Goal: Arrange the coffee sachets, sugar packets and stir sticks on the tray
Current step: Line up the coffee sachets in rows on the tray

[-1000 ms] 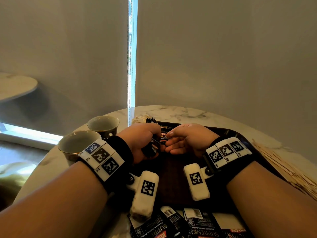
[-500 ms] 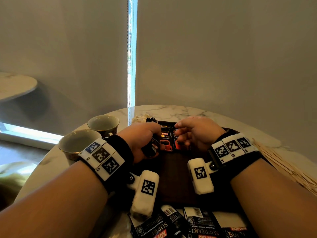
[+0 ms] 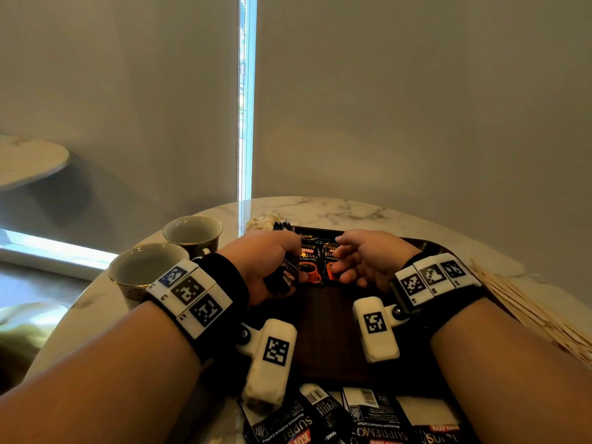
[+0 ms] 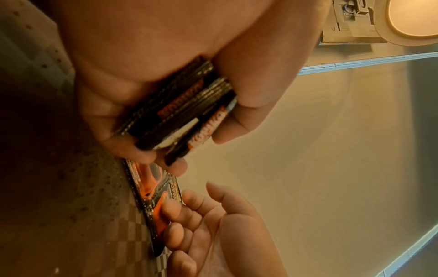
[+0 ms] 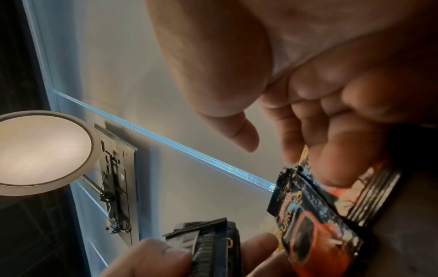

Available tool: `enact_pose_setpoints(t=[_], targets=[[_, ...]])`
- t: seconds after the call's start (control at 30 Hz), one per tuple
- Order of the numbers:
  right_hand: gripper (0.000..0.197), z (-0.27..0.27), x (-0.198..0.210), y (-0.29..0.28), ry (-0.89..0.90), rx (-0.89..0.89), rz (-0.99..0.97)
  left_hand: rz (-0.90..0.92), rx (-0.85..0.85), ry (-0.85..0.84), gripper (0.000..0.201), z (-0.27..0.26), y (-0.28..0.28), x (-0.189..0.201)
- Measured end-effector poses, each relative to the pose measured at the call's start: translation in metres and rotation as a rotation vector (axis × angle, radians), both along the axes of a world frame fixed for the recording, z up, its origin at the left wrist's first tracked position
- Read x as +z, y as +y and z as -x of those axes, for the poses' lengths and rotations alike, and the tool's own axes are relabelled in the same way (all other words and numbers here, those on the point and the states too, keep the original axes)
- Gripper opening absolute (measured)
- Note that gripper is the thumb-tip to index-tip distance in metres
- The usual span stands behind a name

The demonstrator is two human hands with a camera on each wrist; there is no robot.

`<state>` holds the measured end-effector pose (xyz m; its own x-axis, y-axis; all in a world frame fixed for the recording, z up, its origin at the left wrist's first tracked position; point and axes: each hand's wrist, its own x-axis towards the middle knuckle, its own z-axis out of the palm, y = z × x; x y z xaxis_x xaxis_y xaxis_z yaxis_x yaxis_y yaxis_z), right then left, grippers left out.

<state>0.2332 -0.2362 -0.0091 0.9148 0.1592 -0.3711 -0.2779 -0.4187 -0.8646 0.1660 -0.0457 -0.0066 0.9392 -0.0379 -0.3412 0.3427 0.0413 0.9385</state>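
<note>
The left hand (image 3: 267,264) has its fingers (image 4: 111,120) curled tightly round a bundle of coffee sachets (image 4: 182,116), held on edge just above the dark tray (image 3: 330,331). The right hand (image 3: 365,261) is loosely spread, holding nothing; its fingers (image 4: 175,208) rest on the right one of two sachets lying flat (image 3: 310,262) side by side on the tray's far part. These two lie between the two sets of fingers, face up, each printed with an orange cup. The one under the right fingertips (image 5: 331,168) touches its neighbour along the long edge.

Nearer the body than either hand, more sachets (image 3: 358,421) lie overlapping at the tray's near rim, mostly barcode side up. Out beyond the right hand's wrist, a heap of wooden stir sticks (image 3: 531,315) lies on the marble bench (image 3: 352,213). Left of the left-hand fingers stand two cups (image 3: 192,232), close together. Just beyond the bundle, at the tray's far left corner, sits a pale crumpled heap (image 3: 261,223) too small to identify.
</note>
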Motion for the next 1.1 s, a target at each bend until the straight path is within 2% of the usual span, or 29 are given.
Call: enact_pose_setpoints(t=[0.23,0.43,0.6,0.73,0.83,1.0,1.1], targets=[[0.029,-0.007,-0.004,-0.001,-0.044,-0.003,0.09,-0.001,0.014,-0.007,0.035,-0.002,0.0,-0.001],[0.03,-0.01,-0.005,-0.002,-0.068,0.011,0.17,0.008,0.004,0.003,0.034,-0.002,0.001,-0.002],[0.027,-0.012,0.0,-0.005,-0.197,-0.062,0.166,0.009,0.001,0.011,0.033,-0.003,0.002,-0.003],[0.032,-0.013,0.003,-0.009,-0.076,-0.026,0.158,0.004,-0.002,0.019,0.031,-0.004,0.003,-0.003],[0.026,-0.012,-0.001,-0.008,0.008,0.028,0.133,0.004,-0.016,0.022,0.027,-0.003,0.003,-0.003],[0.021,-0.011,0.002,-0.005,-0.023,0.07,0.179,0.0,-0.026,0.011,0.031,-0.005,0.003,-0.003],[0.021,-0.01,0.003,-0.004,-0.057,0.087,0.209,-0.003,-0.025,0.003,0.027,-0.005,0.003,-0.004]])
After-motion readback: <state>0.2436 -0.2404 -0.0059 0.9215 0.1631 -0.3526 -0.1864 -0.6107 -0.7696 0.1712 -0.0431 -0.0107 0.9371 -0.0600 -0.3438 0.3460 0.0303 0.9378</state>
